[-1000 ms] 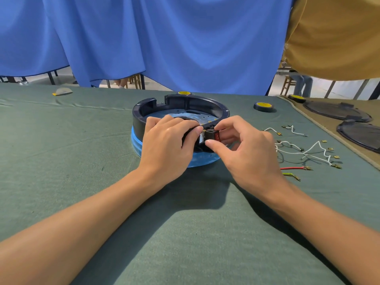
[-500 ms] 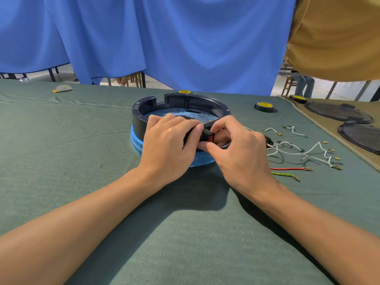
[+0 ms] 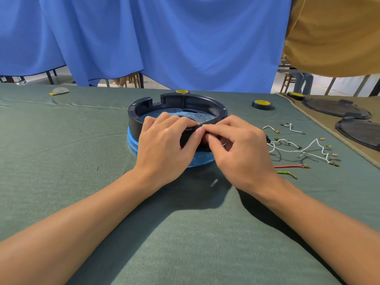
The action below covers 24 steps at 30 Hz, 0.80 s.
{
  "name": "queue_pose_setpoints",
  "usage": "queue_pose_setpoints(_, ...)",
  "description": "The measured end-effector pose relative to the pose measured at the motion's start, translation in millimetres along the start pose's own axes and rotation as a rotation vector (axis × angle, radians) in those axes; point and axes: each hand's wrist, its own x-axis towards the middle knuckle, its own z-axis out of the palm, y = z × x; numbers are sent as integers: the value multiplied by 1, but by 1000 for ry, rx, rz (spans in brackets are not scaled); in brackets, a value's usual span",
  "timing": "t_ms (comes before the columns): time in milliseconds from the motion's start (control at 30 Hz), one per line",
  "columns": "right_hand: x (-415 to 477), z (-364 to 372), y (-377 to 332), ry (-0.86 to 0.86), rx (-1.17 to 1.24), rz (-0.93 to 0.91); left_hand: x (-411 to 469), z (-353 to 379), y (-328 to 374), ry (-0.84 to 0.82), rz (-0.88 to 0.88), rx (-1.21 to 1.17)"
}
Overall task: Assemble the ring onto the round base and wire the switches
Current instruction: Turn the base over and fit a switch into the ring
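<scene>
A dark navy ring sits on the round blue base in the middle of the green cloth. My left hand wraps over the ring's near wall and grips it. My right hand pinches a red rocker switch against the ring's near wall; only a sliver of red shows between my thumbs. Loose white wires with brass terminals lie to the right, with a red wire and a green-yellow wire nearer me.
A tape roll lies behind the wires, another tape roll behind the ring. Two dark round lids rest on a tan mat at the far right. A small grey piece lies far left. Blue curtains hang behind the table.
My right hand has pushed the red switch inward against the ring's wall, so the switch is now nearly hidden. My left hand stays on the ring.
</scene>
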Motion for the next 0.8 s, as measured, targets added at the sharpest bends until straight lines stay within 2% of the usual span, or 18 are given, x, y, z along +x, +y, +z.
queue_pose_setpoints(233, 3, -5, 6, -40, 31, 100, 5, 2, 5, 1, -98, -43)
queue_pose_setpoints(433, 2, -3, 5, -54, 19, 109, 7, 1, 6, -13, -120, -59)
queue_pose_setpoints(667, 5, -4, 7, -89, -4, 146, 5, -1, -2, -55, -35, -11)
queue_pose_setpoints(800, 9, -1, 5, -93, -88, 95, 3, -2, -5, -95, 15, 15)
